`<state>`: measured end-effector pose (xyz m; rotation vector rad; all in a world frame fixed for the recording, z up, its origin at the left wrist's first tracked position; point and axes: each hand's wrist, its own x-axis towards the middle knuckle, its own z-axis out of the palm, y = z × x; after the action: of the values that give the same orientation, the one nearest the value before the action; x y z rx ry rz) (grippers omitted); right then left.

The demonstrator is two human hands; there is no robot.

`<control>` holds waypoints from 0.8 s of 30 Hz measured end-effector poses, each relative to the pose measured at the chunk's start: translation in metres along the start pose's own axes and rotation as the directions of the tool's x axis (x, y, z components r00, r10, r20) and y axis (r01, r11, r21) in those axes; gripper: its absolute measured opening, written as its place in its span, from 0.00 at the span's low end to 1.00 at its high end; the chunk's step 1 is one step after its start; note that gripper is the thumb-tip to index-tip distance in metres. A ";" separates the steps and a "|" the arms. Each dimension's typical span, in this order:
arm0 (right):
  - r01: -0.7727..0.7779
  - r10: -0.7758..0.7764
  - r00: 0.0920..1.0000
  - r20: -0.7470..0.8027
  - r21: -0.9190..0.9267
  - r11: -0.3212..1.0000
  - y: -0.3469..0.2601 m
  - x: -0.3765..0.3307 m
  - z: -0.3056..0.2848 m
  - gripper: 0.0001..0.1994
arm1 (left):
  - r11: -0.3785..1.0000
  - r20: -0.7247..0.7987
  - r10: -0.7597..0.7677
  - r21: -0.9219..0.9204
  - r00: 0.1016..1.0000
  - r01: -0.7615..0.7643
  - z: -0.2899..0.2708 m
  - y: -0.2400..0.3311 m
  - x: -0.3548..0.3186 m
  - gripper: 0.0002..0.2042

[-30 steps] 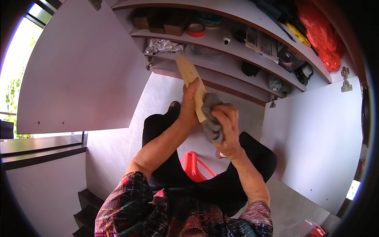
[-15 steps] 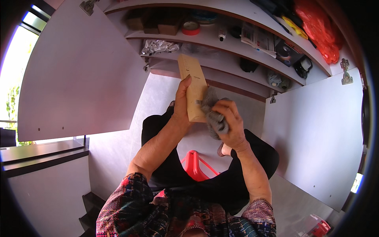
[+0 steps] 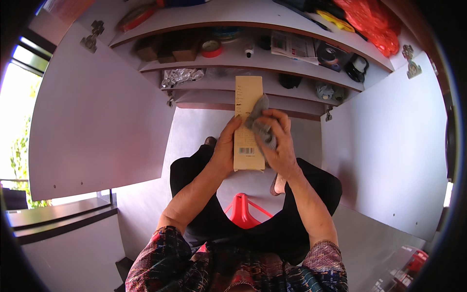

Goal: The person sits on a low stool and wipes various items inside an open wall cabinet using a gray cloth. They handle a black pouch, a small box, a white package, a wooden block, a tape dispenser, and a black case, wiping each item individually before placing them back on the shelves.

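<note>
Firstly, one long box: pale yellow, cardboard-looking, narrow and rectangular, flat-faced, with dark handwriting along its far part, a barcode towards its near end, and a slightly uneven near edge. Location: in the left hand, its long side pointing away from the body.

Item, one grey cloth: soft, bunched, deeply creased; held against the right side of the box's upper face.

Grip, left hand: closed on the box's left long edge, thumb on the edge of the upper face; the fingers beneath are hidden.

Grip, right hand: fingers bent and gathered on the cloth, which lies between them and the box.

Beyond the grip: white shelves with brown front edges. Among their contents, crumpled silver foil, shiny, ahead and to the left; a ring-shaped red tape roll, farther off on the same side; a thin, wrinkled red plastic bag, far ahead and to the right.

Either side of the grip: a smooth pale left door and right door, both swung open.

Nearer the body than the grip: a glossy red moulded piece, between black trouser legs.
</note>
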<state>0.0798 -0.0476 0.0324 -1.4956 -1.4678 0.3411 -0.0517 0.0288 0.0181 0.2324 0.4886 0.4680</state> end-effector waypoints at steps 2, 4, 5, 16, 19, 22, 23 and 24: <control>-0.152 0.170 0.980 -0.100 0.170 0.974 0.012 0.007 0.004 0.15 | 0.998 -0.065 0.008 0.055 0.998 -0.005 -0.006 -0.006 0.001 0.22; -0.237 0.286 0.945 -0.160 0.270 0.933 0.017 0.011 0.003 0.13 | 0.996 -0.097 -0.072 0.041 0.993 0.076 -0.009 -0.009 0.003 0.22; -0.306 0.370 0.918 -0.146 0.335 0.891 0.020 0.012 0.002 0.13 | 0.993 -0.112 -0.113 0.035 0.987 0.117 -0.009 -0.011 0.004 0.22; -0.217 0.587 0.809 -0.030 0.913 0.345 0.033 0.022 -0.005 0.17 | 0.808 0.065 0.224 0.545 0.972 -0.223 0.009 -0.022 0.007 0.31; -0.251 0.521 0.852 -0.049 0.837 0.487 0.024 0.013 0.003 0.19 | 0.662 0.099 0.284 0.699 0.954 -0.270 0.002 -0.018 0.007 0.39; -0.217 0.563 0.826 -0.029 0.905 0.365 0.017 0.012 0.007 0.19 | 0.391 0.164 0.300 0.877 0.940 -0.278 0.013 -0.018 -0.001 0.47; -0.213 0.578 0.815 -0.025 0.916 0.340 0.015 0.013 0.005 0.18 | 0.406 0.153 0.282 0.875 0.947 -0.263 0.014 -0.015 0.000 0.49; -0.207 0.593 0.805 -0.021 0.926 0.315 0.014 0.017 0.000 0.18 | 0.421 0.142 0.265 0.873 0.954 -0.247 0.015 -0.013 -0.001 0.52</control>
<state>0.0920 -0.0294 0.0283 -0.8787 -0.3406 0.9500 -0.0400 0.0156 0.0268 1.3699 0.6932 0.4749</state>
